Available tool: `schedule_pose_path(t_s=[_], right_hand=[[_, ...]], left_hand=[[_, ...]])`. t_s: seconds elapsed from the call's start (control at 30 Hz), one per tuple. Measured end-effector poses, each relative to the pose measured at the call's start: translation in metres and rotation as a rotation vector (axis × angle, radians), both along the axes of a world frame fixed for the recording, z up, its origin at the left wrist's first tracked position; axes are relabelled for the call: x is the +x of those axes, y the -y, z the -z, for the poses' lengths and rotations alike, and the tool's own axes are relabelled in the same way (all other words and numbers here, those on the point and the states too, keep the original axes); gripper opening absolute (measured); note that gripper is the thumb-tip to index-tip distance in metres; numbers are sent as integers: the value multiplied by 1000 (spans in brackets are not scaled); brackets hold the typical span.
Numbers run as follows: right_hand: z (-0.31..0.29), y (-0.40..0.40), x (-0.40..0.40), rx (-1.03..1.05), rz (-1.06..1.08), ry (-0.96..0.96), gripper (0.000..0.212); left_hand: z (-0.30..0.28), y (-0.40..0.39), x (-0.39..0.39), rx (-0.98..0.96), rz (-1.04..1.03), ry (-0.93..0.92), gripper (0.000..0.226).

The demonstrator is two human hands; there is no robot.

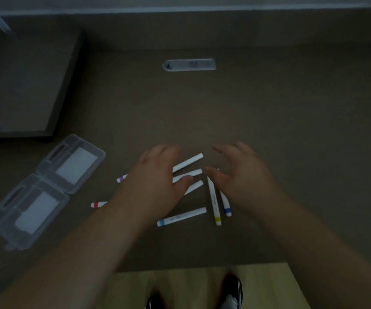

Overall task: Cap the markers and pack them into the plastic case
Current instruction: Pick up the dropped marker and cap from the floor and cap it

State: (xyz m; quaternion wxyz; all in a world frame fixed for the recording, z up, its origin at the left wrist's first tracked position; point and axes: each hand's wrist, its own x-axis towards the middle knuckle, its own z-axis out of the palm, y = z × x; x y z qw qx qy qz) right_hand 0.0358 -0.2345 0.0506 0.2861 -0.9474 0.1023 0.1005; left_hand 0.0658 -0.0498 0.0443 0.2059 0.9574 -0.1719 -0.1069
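Note:
Several white markers lie loose on the brown table [269,121]. Their coloured bands mark them: a light-blue one [181,217], a yellow one [214,201], a dark-blue one [225,204], a red one [98,204] and a purple one [121,178]. My left hand [157,181] hovers over the middle of the pile with relaxed fingers and hides parts of three markers. My right hand [240,175] is spread above the yellow and dark-blue markers and holds nothing. The clear plastic case [39,192] lies open flat at the left.
A grey box [21,85] stands at the back left. A grey power socket panel [189,64] is set into the table at the back. The table's front edge runs below my forearms, with wooden floor and my shoes [231,291] beyond it.

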Motion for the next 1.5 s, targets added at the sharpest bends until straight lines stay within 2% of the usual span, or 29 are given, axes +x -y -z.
schedule_pose_path(t_s=[0.13, 0.33, 0.57, 0.8, 1.13, 1.5], right_hand=[[-62, 0, -14, -28, 24, -42, 62], [-144, -4, -54, -107, 67, 1, 70], [-193, -11, -105, -93, 185, 85, 74], [-219, 3, -162, -77, 350, 141, 74], [-237, 56, -261, -59, 606, 179, 77], [-254, 111, -486, -142, 860, 212, 77]], left_hand=[[-53, -2, -4, 25, 45, 76, 65], [-133, -6, -21, 106, 155, 93, 71], [-189, -4, -56, 148, 239, 141, 72], [-224, 21, -82, 108, 366, 131, 75], [-254, 111, -146, 94, 566, 188, 76], [-279, 213, -346, 12, 900, 159, 74]])
